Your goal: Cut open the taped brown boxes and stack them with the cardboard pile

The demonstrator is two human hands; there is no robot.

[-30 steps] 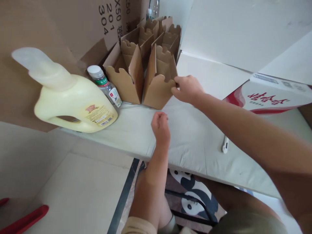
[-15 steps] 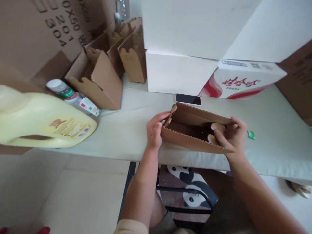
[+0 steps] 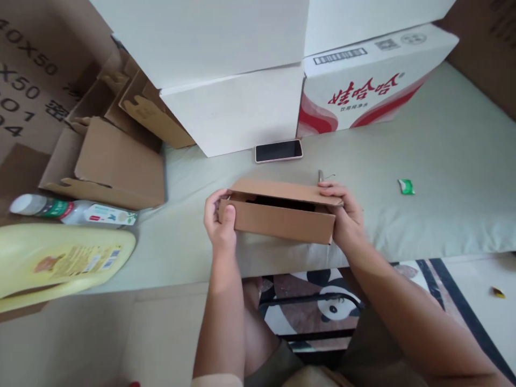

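A brown cardboard box (image 3: 280,221) is between my two hands, over the front part of the cloth-covered table (image 3: 403,226). Its long panels lean close together, leaving a narrow dark gap along the top. My left hand (image 3: 221,220) grips the left end, thumb on the near panel and fingers behind. My right hand (image 3: 344,212) holds the right end, with fingers over the far panel's corner; part of that hand is hidden by the box. Just behind the right fingers lies a small metallic object (image 3: 321,176), too small to name.
A phone (image 3: 279,151) lies before white cartons (image 3: 237,107) and a red-and-white carton (image 3: 358,97). At left are open cardboard boxes (image 3: 121,161), a clear bottle (image 3: 72,209) and a yellow jug (image 3: 64,258). A green packet (image 3: 406,186) lies right.
The box has moved left and turned so its opening has narrowed to a slit. My right hand has come out of the inside onto the right end. The camera view has shifted.
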